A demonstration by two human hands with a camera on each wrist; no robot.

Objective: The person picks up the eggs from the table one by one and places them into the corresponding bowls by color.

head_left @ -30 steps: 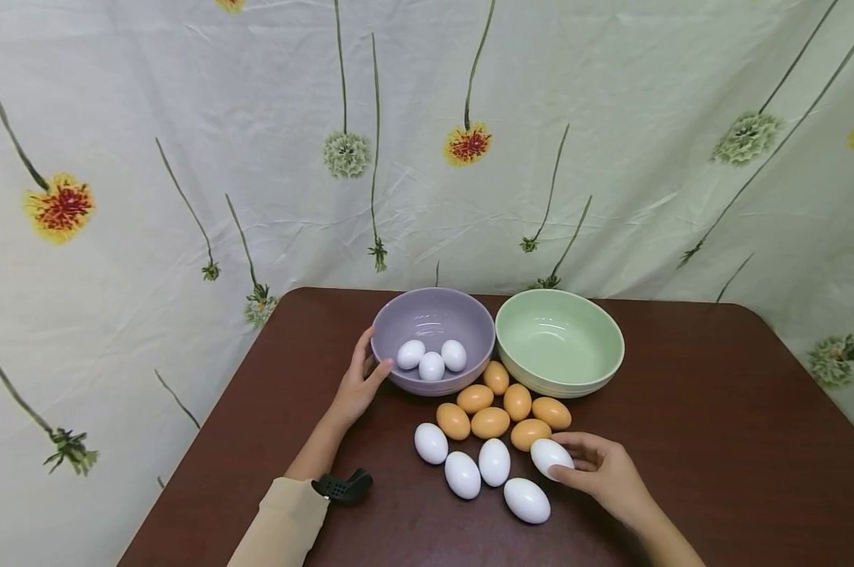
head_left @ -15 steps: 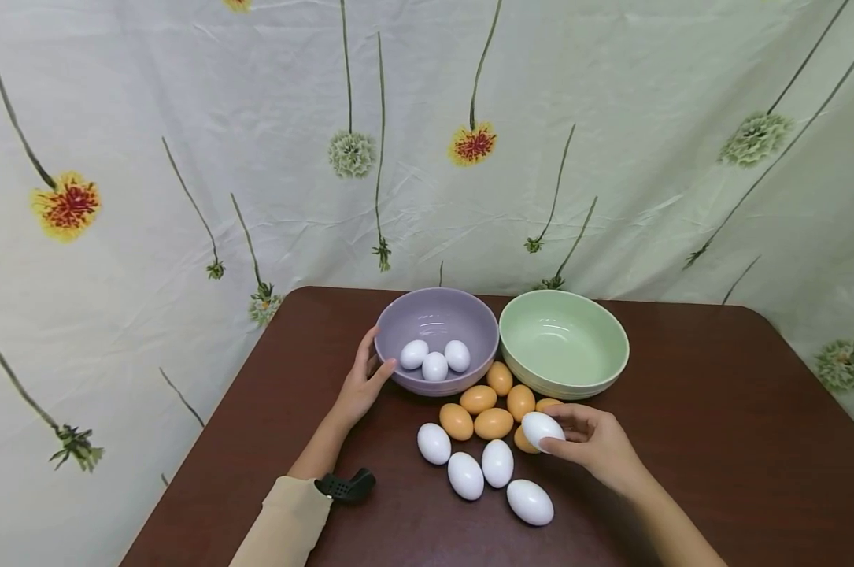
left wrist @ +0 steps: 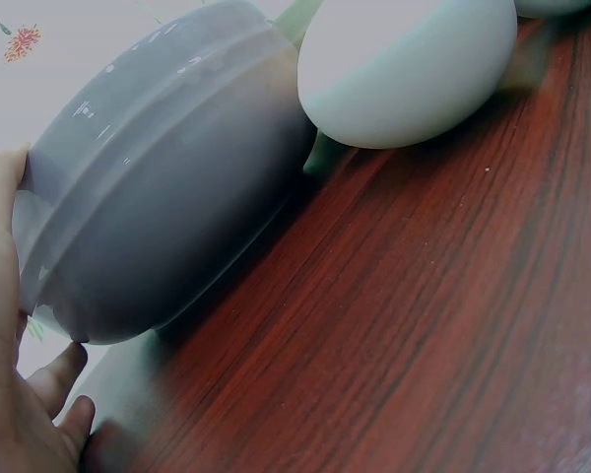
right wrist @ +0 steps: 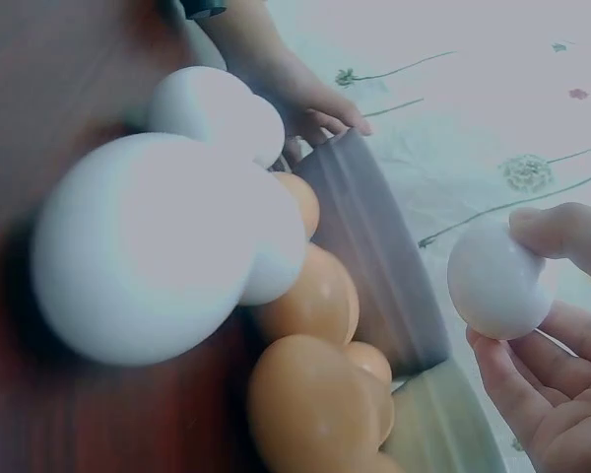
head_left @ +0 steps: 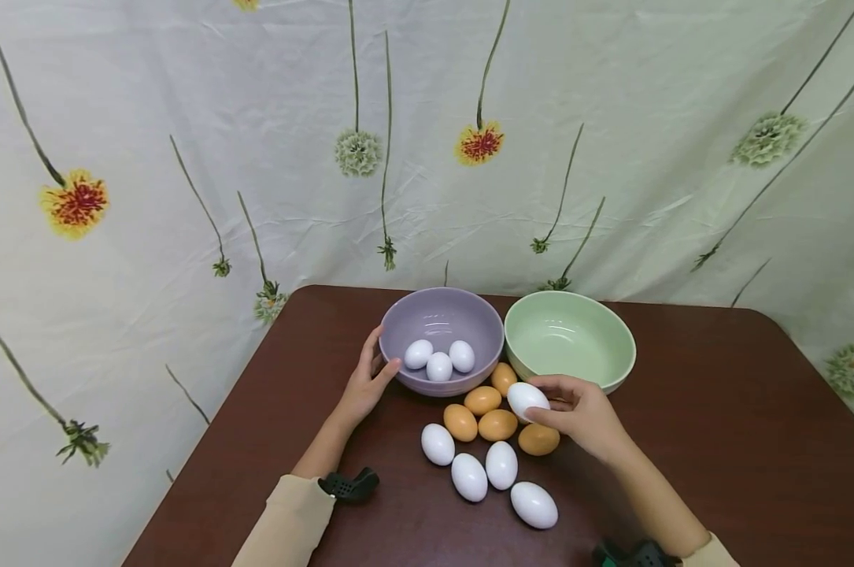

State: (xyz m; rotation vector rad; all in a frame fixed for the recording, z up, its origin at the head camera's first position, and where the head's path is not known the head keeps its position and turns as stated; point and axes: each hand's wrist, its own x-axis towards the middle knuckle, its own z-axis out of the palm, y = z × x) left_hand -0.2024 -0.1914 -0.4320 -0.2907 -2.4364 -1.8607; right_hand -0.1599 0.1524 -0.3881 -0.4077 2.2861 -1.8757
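My left hand [head_left: 364, 386] holds the near left side of a purple bowl [head_left: 441, 311], its thumb at the rim and fingers along the outer wall. In the bowl lie 3 white eggs [head_left: 439, 367]. A white egg [right wrist: 497, 281] is pinched between the thumb and fingertips of my right hand [head_left: 584, 413], raised over the brown eggs [head_left: 497, 425] and in front of the green bowl [head_left: 564, 327]. Nothing shows inside the green bowl. Several more white eggs [head_left: 469, 477] lie on the table, nearer to me than the brown ones.
Side by side, the two bowls stand toward the back of a dark red-brown table [head_left: 717, 409]. Behind the table hangs a pale cloth [head_left: 278, 94] printed with flowers. The loose eggs sit close together in front of the bowls.
My right hand has lifted the white egg off the table and carried it up and leftward, toward the bowls. My left hand stays at the purple bowl.
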